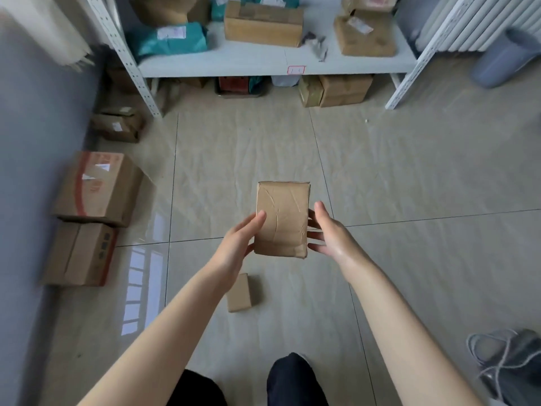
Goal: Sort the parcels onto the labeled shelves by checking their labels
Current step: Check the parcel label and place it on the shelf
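A small brown taped cardboard parcel (282, 219) is held up over the tiled floor between both hands. My left hand (238, 244) grips its lower left edge, thumb on the top face. My right hand (329, 232) touches its right edge with fingers spread behind it. No label shows on the face turned up. Ahead stands a white metal shelf (248, 64) with a small red-framed label (296, 70) on its front edge. On it lie a teal bag parcel (172, 39) and brown boxes (263, 24).
A smaller brown box (240, 293) lies on the floor below my hands. Two stacked cartons (96, 189) stand at the left by the wall, another box (118, 124) behind them. More boxes (336, 89) sit under the shelf. A grey bin (503, 57) is far right, a shoe (509, 361) near right.
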